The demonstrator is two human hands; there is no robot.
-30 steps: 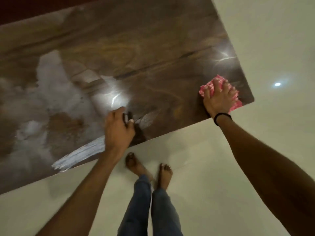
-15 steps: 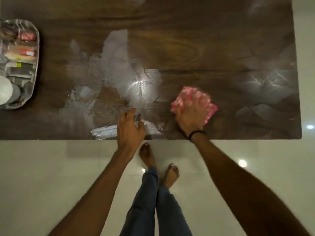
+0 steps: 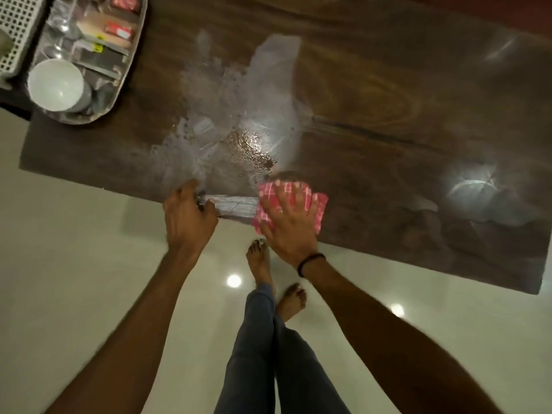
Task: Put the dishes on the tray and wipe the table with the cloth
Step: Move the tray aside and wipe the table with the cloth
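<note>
The tray [image 3: 133,67] sits on the table [image 3: 403,85] at its far left corner, with a bowl [image 3: 55,85] in its near end and packets [image 3: 119,29] farther back. A basket [image 3: 18,31] lies at the table's left end, just left of the tray. A smear [image 3: 263,85] spreads over the table's middle left, down to the near edge. The cloth [image 3: 268,213] lies on the table at that edge, under the right hand [image 3: 288,225]. The left hand [image 3: 188,216] rests at the same edge, just left of the cloth. The feet [image 3: 260,261] stand on the floor [image 3: 74,249] before the table.
</note>
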